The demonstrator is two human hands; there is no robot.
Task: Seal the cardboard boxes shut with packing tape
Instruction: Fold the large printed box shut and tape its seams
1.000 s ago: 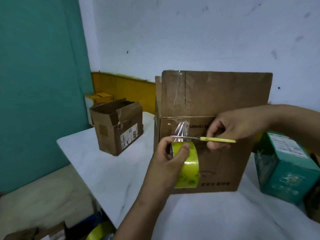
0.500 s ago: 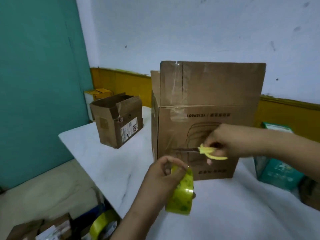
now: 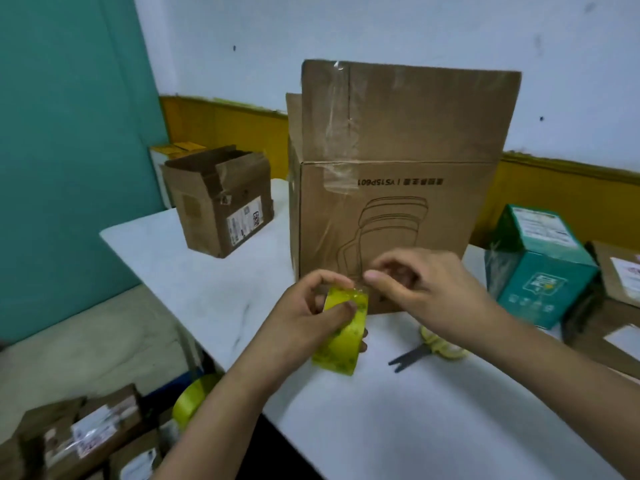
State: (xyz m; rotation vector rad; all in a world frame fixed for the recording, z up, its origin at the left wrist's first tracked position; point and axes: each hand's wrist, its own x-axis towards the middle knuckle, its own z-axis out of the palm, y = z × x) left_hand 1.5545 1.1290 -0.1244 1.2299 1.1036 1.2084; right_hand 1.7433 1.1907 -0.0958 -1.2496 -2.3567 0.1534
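Scissors (image 3: 426,350) now lie on table (image 3: 415,431); left hand (image 3: 304,323) grips tape roll (image 3: 343,344), right hand (image 3: 426,292) curls beside it, grip unclear.

two hands (image 3: 304,317) (image 3: 426,292), two tape rolls (image 3: 343,344) (image 3: 192,400), one scissors (image 3: 426,351) — two open cardboard boxes (image 3: 398,168) (image 3: 218,202), one green box (image 3: 540,271)

Yellow-handled scissors (image 3: 420,352), blades seemingly parted, lie on the white table (image 3: 415,431).

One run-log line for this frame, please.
left grip holds tape roll | right grip at roll's loose end, hold unclear | scissors on table | tall box flap up
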